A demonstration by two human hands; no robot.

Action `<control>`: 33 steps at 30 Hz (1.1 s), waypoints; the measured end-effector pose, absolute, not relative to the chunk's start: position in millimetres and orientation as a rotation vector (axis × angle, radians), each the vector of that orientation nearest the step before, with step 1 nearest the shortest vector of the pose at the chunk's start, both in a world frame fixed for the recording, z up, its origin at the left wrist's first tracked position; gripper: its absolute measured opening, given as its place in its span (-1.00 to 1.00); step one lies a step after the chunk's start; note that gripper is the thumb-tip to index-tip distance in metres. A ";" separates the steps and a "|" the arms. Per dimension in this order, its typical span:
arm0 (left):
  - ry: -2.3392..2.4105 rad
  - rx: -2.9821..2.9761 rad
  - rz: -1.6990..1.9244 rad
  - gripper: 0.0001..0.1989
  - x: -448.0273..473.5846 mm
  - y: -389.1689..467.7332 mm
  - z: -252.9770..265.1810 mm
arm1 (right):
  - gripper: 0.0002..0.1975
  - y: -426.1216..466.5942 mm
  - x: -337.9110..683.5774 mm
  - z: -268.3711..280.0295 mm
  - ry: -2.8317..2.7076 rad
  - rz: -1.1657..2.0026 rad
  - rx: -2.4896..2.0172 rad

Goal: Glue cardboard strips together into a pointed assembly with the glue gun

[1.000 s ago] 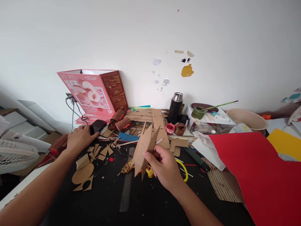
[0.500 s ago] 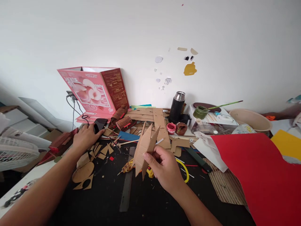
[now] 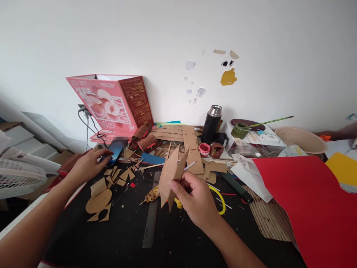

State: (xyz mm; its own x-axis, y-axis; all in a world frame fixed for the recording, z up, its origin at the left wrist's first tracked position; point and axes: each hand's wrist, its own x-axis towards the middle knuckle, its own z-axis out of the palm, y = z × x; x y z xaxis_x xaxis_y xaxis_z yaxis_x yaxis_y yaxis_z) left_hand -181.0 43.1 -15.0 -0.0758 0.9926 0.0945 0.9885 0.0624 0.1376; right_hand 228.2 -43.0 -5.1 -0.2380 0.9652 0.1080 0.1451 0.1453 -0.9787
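Clamped in the right hand [image 3: 196, 203], a folded cardboard piece [image 3: 171, 175] is held upright above the worktop's [image 3: 111, 238] middle, its long axis vertical. Toward the far-left edge, a phone [image 3: 115, 150] is gripped by the left hand [image 3: 87, 165].

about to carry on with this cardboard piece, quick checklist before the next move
1. Right hand grips the cardboard piece: ok.
2. Cardboard piece held above the table: ok.
3. Left hand holds the phone: ok.
4. Phone screen readable: cannot tell, it is blurred.
5. Table in front bare: not ok, a metal ruler and cardboard scraps lie there.
6. Red paint pot lidded: not ok, it looks open.
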 end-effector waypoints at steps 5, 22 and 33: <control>2.234 2.135 0.314 -0.49 -172.4 57.2 -19.5 | -0.64 -42.9 228.0 -5.6 -1.567 1.179 -1.109; 1.810 1.981 1.095 -0.48 -30.8 8.8 33.7 | -0.62 -45.0 227.9 -3.7 -1.522 1.169 -1.110; 1.005 1.440 1.007 -0.49 34.4 13.4 6.6 | -0.53 -37.1 240.0 -2.3 -1.338 1.225 -1.103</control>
State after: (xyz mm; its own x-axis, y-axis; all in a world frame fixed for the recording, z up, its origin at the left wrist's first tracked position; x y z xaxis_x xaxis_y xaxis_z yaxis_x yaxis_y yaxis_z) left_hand 34.4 13.4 6.6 0.2896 0.9551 0.0628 0.0610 -0.0839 0.9946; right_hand 240.0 -37.1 -2.3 -0.1131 0.9904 0.0797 0.0078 0.0811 -0.9967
